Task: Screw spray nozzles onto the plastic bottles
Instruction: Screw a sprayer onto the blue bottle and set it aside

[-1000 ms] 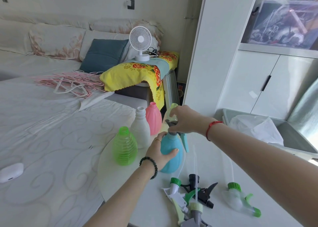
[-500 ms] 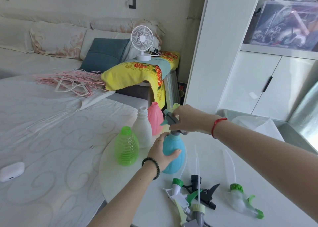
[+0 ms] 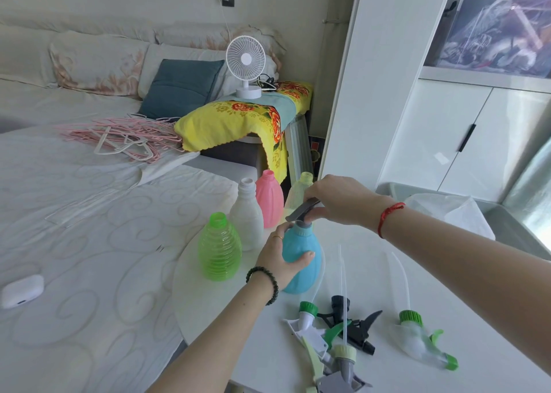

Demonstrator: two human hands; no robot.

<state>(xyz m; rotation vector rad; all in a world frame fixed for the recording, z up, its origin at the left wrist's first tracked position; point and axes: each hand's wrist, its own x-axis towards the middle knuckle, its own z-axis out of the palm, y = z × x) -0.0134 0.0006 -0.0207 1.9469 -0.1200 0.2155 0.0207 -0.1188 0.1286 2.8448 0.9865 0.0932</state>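
Note:
A blue bottle (image 3: pixel 307 269) stands on the white table (image 3: pixel 369 279), gripped around its belly by my left hand (image 3: pixel 281 257). On its neck sits a grey spray nozzle (image 3: pixel 302 210), pinched from above by my right hand (image 3: pixel 337 198). Left of them stand three open bottles: green (image 3: pixel 219 248), white (image 3: pixel 247 216) and pink (image 3: pixel 269 198). A pale clear bottle (image 3: pixel 298 191) is partly hidden behind my right hand. Several loose nozzles lie near the table's front: green-white (image 3: pixel 308 321), black (image 3: pixel 354 325), grey (image 3: pixel 343 366) and clear-green (image 3: pixel 420 339).
A bed (image 3: pixel 74 228) borders the table on the left, with pink hangers (image 3: pixel 119 137) and a white case (image 3: pixel 22 291). A small fan (image 3: pixel 246 61) stands on a yellow-covered stand. White cabinets (image 3: pixel 447 136) and a grey bin (image 3: pixel 507 219) are to the right.
My right hand has turned the grey nozzle on the blue bottle; its trigger now points left toward the white bottle. The left hand keeps its hold on the bottle.

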